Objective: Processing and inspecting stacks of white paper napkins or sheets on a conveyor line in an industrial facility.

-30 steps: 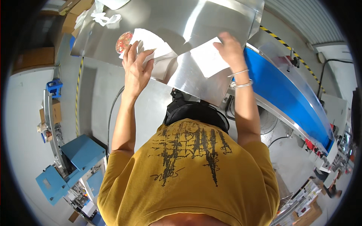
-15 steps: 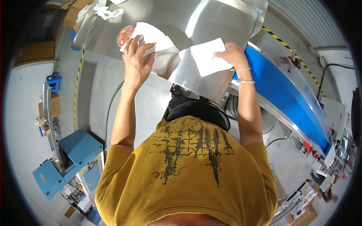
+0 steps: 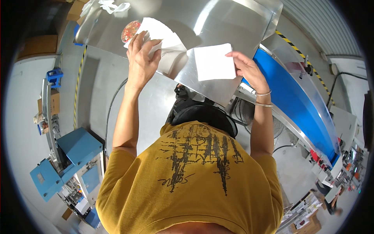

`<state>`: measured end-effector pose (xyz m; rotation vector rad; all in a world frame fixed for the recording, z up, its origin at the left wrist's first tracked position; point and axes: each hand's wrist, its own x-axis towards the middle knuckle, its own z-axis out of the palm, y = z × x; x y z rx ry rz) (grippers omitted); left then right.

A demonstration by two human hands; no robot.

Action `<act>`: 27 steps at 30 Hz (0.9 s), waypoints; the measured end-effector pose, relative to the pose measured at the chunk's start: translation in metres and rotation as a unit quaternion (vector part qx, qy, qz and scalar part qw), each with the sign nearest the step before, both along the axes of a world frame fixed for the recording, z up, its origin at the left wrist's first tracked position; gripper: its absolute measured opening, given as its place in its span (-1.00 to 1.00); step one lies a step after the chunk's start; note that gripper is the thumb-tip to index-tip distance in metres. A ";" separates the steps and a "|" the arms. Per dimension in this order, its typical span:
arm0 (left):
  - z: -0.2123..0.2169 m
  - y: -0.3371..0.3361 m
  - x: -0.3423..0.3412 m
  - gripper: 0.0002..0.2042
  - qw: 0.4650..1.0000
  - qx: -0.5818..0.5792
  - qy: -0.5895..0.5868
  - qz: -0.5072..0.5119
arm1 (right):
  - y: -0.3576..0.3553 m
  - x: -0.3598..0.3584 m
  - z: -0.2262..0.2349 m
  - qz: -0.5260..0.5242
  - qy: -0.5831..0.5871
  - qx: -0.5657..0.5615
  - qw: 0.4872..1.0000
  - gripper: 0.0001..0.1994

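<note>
Several fanned white paper sheets (image 3: 159,33) lie on the metal table by its near left edge, with some printing on one lower sheet. My left hand (image 3: 143,58) rests its bent, spread fingertips on their left side, thumb apart. Just beyond those fingertips is a rounded red, patterned item (image 3: 130,31), partly covered by the paper. To the right lies a white square of paper (image 3: 215,62), perhaps a small stack. My right hand (image 3: 249,68), two bangles on its wrist, touches that square's right edge with parted fingers.
The metal table (image 3: 237,23) spreads ahead of me. A blue conveyor belt (image 3: 296,101) with a clear side guard runs along my right. White plastic bags (image 3: 113,6) lie at the far left. A blue cabinet (image 3: 80,150) stands at lower left.
My right hand has drawn back toward me and right, its thumb now off the white square's top. The square sits turned straighter. My left hand stays at the fanned sheets.
</note>
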<state>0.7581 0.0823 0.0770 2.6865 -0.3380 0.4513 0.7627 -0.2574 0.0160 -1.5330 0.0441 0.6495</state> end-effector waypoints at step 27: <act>0.000 -0.001 -0.005 -0.67 0.998 0.011 -0.052 -0.030 | 0.091 0.006 0.050 0.029 -0.499 -0.269 0.824 -0.51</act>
